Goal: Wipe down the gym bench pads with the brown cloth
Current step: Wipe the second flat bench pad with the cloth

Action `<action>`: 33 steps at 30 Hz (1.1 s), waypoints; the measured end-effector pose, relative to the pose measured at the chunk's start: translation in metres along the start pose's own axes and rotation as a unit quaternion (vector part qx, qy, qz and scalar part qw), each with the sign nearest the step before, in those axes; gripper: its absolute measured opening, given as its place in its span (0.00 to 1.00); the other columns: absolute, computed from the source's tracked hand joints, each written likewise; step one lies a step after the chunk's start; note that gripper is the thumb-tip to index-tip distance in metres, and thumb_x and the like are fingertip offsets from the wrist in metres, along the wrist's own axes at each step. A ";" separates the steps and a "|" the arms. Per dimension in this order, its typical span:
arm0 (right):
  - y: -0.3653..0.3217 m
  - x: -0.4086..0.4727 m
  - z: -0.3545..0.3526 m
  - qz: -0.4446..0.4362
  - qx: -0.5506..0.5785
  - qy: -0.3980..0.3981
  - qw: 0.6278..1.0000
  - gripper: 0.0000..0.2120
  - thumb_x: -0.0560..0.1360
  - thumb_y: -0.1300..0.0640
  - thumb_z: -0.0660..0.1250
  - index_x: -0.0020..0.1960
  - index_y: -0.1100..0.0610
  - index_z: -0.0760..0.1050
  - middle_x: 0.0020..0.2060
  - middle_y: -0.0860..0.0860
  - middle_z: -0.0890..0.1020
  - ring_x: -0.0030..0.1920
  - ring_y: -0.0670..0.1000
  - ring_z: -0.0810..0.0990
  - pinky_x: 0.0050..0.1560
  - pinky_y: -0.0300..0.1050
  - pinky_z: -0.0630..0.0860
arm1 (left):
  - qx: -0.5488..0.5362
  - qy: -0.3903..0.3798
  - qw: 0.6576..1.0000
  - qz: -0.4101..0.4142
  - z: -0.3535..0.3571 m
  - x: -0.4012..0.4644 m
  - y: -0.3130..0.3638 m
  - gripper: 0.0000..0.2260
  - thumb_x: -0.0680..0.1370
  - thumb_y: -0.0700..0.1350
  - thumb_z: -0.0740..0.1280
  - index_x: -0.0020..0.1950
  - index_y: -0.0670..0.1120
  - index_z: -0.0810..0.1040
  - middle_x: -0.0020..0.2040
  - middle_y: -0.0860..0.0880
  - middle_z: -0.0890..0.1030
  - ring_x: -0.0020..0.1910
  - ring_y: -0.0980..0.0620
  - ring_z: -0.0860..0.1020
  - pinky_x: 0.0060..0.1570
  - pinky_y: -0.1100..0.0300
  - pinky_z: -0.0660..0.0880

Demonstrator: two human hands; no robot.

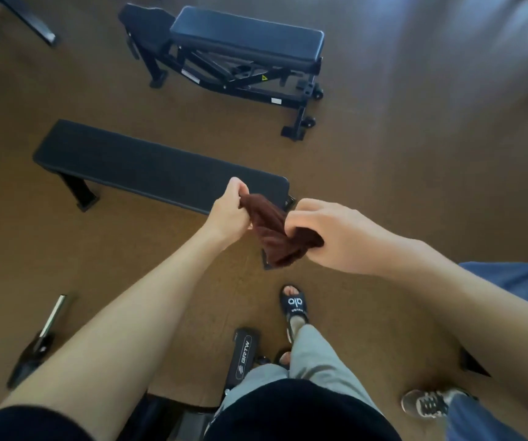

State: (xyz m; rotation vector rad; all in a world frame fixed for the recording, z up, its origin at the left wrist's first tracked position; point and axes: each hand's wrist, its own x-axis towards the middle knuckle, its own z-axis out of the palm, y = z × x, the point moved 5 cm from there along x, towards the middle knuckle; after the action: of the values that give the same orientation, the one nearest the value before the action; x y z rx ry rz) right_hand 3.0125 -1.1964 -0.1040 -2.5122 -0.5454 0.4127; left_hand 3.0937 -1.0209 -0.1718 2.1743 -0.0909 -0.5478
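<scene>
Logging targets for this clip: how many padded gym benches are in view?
2. A flat bench lies just beyond the hands; an adjustable bench stands farther back, top centre. Equipment at the bottom edge is cropped and may be another.

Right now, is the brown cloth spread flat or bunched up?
Bunched: the brown cloth hangs crumpled between the left hand and right hand.

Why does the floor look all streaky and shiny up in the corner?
Head view: light glares in pale smeared streaks on the brown floor at the upper right; the edges bend and blur from the wide lens, while the brown cloth and flat bench look fairly sharp.
</scene>
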 end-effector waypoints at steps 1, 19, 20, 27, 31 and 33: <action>0.005 0.013 0.007 -0.005 -0.019 -0.019 1.000 0.14 0.74 0.61 0.69 0.53 0.46 0.72 0.51 0.44 0.71 0.48 0.49 0.74 0.46 0.52 0.77 | 0.027 0.007 0.999 0.022 -0.010 0.014 0.010 0.05 0.82 0.37 0.60 0.54 0.46 0.66 0.40 0.48 0.78 0.37 0.52 0.75 0.34 0.61 0.71; 0.090 0.222 -0.001 0.084 0.236 -0.085 0.964 0.26 0.68 0.60 0.75 0.62 0.45 0.76 0.55 0.41 0.80 0.59 0.41 0.76 0.54 0.37 0.72 | 0.105 -0.192 0.958 0.186 -0.086 0.149 0.033 0.22 0.77 0.29 0.63 0.52 0.56 0.83 0.55 0.57 0.77 0.53 0.49 0.79 0.48 0.53 0.79; 0.094 0.225 0.004 0.099 0.237 -0.089 0.962 0.20 0.68 0.59 0.75 0.57 0.45 0.76 0.49 0.41 0.81 0.52 0.42 0.80 0.49 0.38 0.74 | 0.105 -0.206 0.957 0.176 -0.085 0.155 0.026 0.21 0.76 0.31 0.63 0.52 0.57 0.83 0.55 0.58 0.77 0.52 0.51 0.78 0.47 0.55 0.78; 0.125 0.253 0.069 0.146 0.086 -0.051 0.984 0.11 0.78 0.54 0.69 0.56 0.44 0.71 0.40 0.39 0.75 0.42 0.47 0.78 0.40 0.43 0.74 | 0.104 -0.237 0.953 0.158 -0.060 0.206 -0.060 0.07 0.74 0.43 0.72 0.45 0.54 0.78 0.50 0.54 0.74 0.50 0.54 0.76 0.47 0.60 0.74; 0.154 0.281 0.115 0.190 0.083 -0.038 0.978 0.12 0.78 0.58 0.68 0.60 0.47 0.76 0.47 0.44 0.81 0.47 0.50 0.81 0.48 0.52 0.81 | 0.172 -0.234 0.924 0.250 -0.030 0.241 -0.104 0.13 0.74 0.36 0.68 0.50 0.53 0.70 0.51 0.53 0.70 0.48 0.51 0.74 0.45 0.56 0.76; 0.180 0.299 0.129 0.213 0.053 -0.021 0.975 0.15 0.78 0.59 0.67 0.63 0.48 0.76 0.51 0.46 0.82 0.51 0.52 0.82 0.51 0.55 0.81 | 0.187 -0.212 0.922 0.266 -0.019 0.268 -0.119 0.16 0.75 0.36 0.68 0.54 0.54 0.67 0.50 0.55 0.72 0.47 0.52 0.75 0.44 0.55 0.76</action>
State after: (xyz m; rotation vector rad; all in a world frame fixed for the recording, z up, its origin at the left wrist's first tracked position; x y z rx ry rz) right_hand 3.2753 -1.1435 -0.3618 -2.5130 0.0088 0.6349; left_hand 3.3274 -1.0015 -0.3481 2.2155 -1.0647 -0.7101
